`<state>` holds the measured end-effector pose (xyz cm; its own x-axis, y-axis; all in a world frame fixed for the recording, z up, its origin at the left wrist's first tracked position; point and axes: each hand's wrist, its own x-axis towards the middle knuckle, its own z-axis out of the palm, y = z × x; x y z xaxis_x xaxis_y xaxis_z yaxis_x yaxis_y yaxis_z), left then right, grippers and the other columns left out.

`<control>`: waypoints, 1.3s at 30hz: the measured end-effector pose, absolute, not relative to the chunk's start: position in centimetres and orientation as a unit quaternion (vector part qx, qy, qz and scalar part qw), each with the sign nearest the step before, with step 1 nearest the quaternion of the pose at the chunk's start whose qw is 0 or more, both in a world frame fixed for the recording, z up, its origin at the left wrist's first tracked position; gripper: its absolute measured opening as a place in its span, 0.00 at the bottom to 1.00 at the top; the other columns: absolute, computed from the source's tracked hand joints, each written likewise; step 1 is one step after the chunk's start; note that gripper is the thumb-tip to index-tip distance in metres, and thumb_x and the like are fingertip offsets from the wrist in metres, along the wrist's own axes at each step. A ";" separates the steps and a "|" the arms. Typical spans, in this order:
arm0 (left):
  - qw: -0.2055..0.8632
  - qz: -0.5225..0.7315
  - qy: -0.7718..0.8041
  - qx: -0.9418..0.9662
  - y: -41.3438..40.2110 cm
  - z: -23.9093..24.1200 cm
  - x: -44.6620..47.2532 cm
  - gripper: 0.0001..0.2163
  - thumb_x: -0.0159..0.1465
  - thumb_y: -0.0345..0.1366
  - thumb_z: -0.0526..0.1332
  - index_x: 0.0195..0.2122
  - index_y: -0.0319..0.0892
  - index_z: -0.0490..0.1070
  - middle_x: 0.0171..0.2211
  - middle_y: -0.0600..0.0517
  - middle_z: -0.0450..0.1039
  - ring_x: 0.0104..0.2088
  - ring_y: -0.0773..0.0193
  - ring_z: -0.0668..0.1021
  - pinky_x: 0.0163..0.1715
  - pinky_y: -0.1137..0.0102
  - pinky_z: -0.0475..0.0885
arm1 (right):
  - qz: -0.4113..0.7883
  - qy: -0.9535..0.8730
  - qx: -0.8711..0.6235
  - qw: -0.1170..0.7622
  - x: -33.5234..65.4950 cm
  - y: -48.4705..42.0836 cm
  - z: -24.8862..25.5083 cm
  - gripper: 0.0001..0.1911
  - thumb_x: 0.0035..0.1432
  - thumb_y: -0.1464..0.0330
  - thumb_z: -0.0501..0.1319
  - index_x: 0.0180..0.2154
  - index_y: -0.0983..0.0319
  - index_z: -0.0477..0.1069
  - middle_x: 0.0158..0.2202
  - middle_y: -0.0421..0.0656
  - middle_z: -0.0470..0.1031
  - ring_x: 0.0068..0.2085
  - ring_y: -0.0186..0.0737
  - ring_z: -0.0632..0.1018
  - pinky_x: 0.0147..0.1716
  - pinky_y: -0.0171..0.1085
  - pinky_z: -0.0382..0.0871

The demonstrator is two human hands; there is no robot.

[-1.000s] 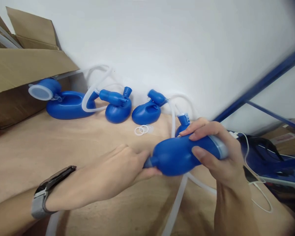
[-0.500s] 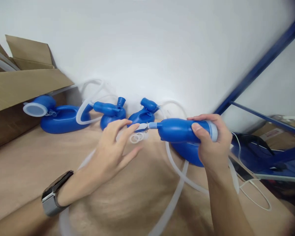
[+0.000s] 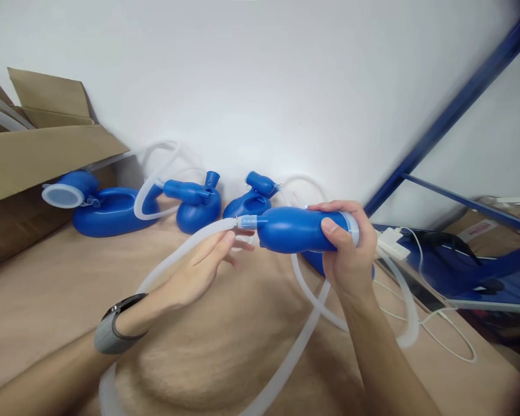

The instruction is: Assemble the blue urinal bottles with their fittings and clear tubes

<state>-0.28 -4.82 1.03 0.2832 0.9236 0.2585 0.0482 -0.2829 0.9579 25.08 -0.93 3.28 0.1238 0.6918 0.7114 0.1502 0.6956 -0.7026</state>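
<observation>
My right hand (image 3: 351,248) is closed around a blue bottle-shaped urinal head (image 3: 301,229), held level, its translucent cap (image 3: 351,229) toward my palm. A translucent hose (image 3: 177,255) joins the head's narrow left end, with a thin metal clip (image 3: 237,221) around the joint. My left hand (image 3: 208,263) is just below that joint, fingers stretched out and apart, thumb close under the hose; whether it touches cannot be made out. Something small and clear (image 3: 245,238) is partly hidden behind those fingers. A blue bottle body (image 3: 314,264) sits behind the held head, mostly covered.
Several blue urinal bottles (image 3: 198,215) with hoses stand along the white wall. An open cardboard box (image 3: 47,144) is at the left. On the right are a phone (image 3: 416,292), a white plug block (image 3: 392,242) with cables, and a blue metal rack (image 3: 450,127).
The urinal head and my right hand have shifted left. My left hand has dropped from over the hose to below it, turning so the hose end and clip are uncovered.
</observation>
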 end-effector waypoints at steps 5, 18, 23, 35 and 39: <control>0.343 0.396 0.426 0.738 -6.3 3.5 -0.6 0.20 0.77 0.49 0.53 0.41 0.43 0.80 0.38 0.50 0.82 0.37 0.61 0.82 0.33 0.69 0.77 | 0.168 -0.629 -0.307 0.694 25.6 -0.6 3.3 0.10 0.57 0.60 0.71 0.41 0.54 0.78 0.42 0.42 0.83 0.47 0.52 0.82 0.52 0.53 0.75; 0.263 0.333 0.412 0.806 -6.4 6.0 -3.0 0.16 0.78 0.45 0.53 0.41 0.44 0.77 0.31 0.55 0.75 0.30 0.67 0.74 0.30 0.72 0.69 | 0.089 -0.694 -0.208 0.683 24.9 -2.2 4.5 0.08 0.56 0.65 0.72 0.40 0.54 0.78 0.39 0.42 0.82 0.40 0.50 0.82 0.46 0.53 0.78; 0.255 0.357 0.429 0.790 -7.0 5.9 -2.3 0.16 0.77 0.45 0.53 0.37 0.43 0.73 0.26 0.57 0.67 0.25 0.68 0.68 0.24 0.72 0.64 | 0.060 -0.711 -0.209 0.669 25.2 -2.2 4.6 0.08 0.57 0.63 0.71 0.39 0.53 0.77 0.38 0.42 0.82 0.40 0.51 0.83 0.45 0.55 0.79; 0.264 0.375 0.399 0.794 -7.0 4.9 -2.5 0.13 0.73 0.47 0.61 0.51 0.47 0.78 0.44 0.51 0.82 0.40 0.61 0.80 0.36 0.70 0.74 | 0.019 -0.729 -0.189 0.657 26.1 -2.7 5.1 0.09 0.59 0.59 0.71 0.40 0.52 0.77 0.38 0.44 0.82 0.38 0.53 0.82 0.40 0.58 0.81; 0.209 0.350 0.378 0.831 -7.4 5.2 -2.2 0.11 0.75 0.44 0.59 0.50 0.46 0.76 0.42 0.52 0.81 0.38 0.62 0.80 0.39 0.69 0.74 | 0.023 -0.757 -0.158 0.634 25.5 -2.9 5.4 0.08 0.59 0.62 0.69 0.41 0.53 0.77 0.38 0.45 0.82 0.37 0.51 0.82 0.39 0.57 0.82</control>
<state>-2.23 -7.36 5.20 0.4690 0.7744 0.4247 0.4823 -0.6274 0.6114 25.51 -2.89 5.39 -0.1472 0.2692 0.9518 0.2100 0.9488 -0.2359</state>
